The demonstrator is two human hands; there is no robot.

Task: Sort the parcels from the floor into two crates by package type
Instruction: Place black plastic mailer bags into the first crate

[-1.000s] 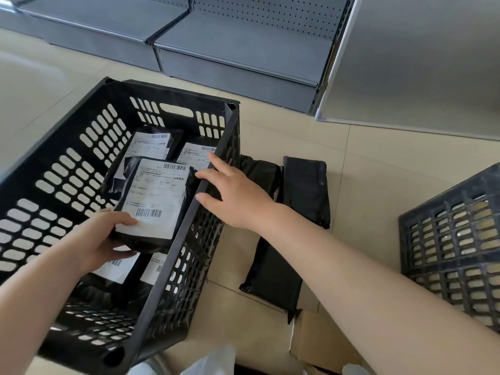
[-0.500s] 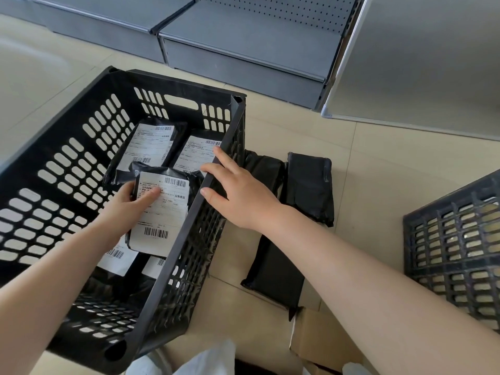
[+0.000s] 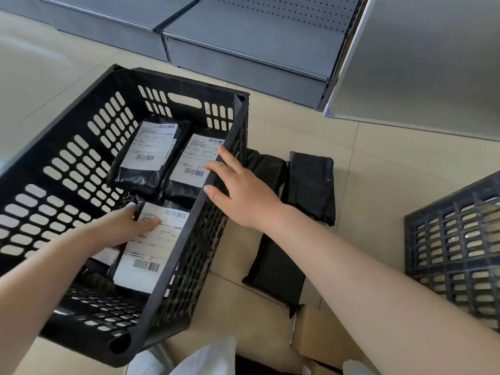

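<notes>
While the left hand (image 3: pixel 121 228) presses a labelled bag (image 3: pixel 151 244) into the black crate (image 3: pixel 173 269), the right hand (image 3: pixel 238 190), open, rests on its rim; three bags (image 3: pixel 311 185) remain on the floor (image 3: pixel 378 163).

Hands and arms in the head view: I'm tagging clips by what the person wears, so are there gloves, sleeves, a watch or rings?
Both hands are bare: no gloves on the left hand or the right hand. Both forearms are uncovered up to the frame edge, so no sleeves show. No watch, bracelet or band sits at either wrist, and no rings show on the visible fingers. Nails look short and unpainted.
</notes>
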